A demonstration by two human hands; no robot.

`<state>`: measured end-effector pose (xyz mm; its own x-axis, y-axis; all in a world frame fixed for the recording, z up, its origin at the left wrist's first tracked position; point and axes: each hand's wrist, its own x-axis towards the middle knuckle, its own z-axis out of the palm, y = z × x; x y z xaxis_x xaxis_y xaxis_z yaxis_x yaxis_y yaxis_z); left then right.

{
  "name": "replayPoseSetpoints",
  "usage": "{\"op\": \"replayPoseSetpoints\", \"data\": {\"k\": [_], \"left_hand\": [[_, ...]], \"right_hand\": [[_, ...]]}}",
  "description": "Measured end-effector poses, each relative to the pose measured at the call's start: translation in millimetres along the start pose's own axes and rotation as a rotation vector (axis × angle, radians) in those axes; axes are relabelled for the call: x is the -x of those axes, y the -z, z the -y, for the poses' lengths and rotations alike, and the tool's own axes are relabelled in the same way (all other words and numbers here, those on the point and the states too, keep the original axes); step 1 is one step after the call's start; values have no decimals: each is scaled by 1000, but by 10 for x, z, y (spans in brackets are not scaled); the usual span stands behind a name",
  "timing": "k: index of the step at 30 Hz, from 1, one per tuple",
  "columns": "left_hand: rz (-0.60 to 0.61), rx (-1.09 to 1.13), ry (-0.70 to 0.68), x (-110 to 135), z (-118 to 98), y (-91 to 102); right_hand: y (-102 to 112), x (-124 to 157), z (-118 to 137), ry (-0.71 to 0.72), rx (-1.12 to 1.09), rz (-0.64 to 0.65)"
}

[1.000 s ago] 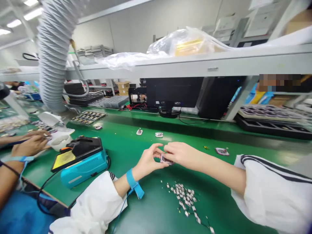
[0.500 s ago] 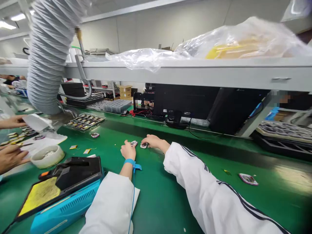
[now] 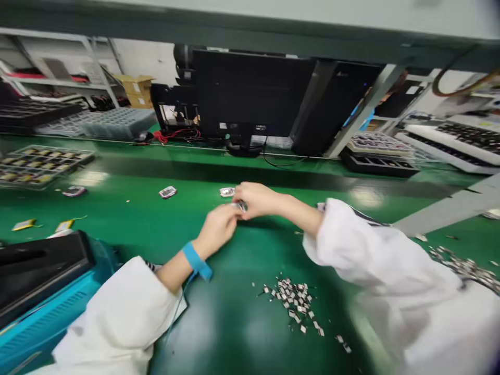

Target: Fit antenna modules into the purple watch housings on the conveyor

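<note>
**A:** So what's actually in hand here, lol?

**B:** A small flat electronic module (image 3: 240,206), mostly hidden between the hands, just above the middle of the frame. The right hand (image 3: 255,200) has its fingertips pinched closed on it. The left hand (image 3: 216,226) is curled in against it from the lower left, but it's too blurry to say if that one has a real grip.

**A:** How much is sitting out on the bench?

**B:** One loose module (image 3: 227,192) lies just above the hands, and another (image 3: 167,192) sits further left on the green mat (image 3: 128,208). Below the hands there's a heap of tiny metal pieces (image 3: 291,302), and a second heap (image 3: 464,268) sits at the right edge.

**A:** Any trays?

**B:** Yep, a flat tray (image 3: 39,166) at upper left holds rows of small dark and gold parts. Behind it is a grey compartment tray (image 3: 117,122), too far off to make out what's inside. Over on the right, a black tray (image 3: 377,165) sits under a rack of parts (image 3: 378,143), and a white tray (image 3: 464,140) at far right has dark parts in rows
</note>
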<state>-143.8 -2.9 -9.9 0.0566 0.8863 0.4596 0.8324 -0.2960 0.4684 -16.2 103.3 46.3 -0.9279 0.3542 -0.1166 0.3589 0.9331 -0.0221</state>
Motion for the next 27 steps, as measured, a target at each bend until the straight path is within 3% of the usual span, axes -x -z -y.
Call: {"op": "replayPoseSetpoints", "data": {"k": [4,7,10,14,19,23,27], "left_hand": [[176,148,-338,274,-510,-171],[345,190,-528,379,-614,-270],[465,164,-618,413,-641,-345],[523,31,-624,411,-707,-372],[563,-82,-611,392,-753,-403],[551,31,-538,398,-738,-448],[556,197,-407,408,-711,-474]], "right_hand": [[-407,804,20,-77,-136,-58],[-598,957,-8,-64,-223,-102],[-565,725,-117,-44,-261,-179],[-445,38,-278,-96,-229,-313],[-485,-673,-355,-159,-241,-303],[-496,-635,-396,-219,-275,-279],[-472,-64,-412,-232,-321,-259]]}}
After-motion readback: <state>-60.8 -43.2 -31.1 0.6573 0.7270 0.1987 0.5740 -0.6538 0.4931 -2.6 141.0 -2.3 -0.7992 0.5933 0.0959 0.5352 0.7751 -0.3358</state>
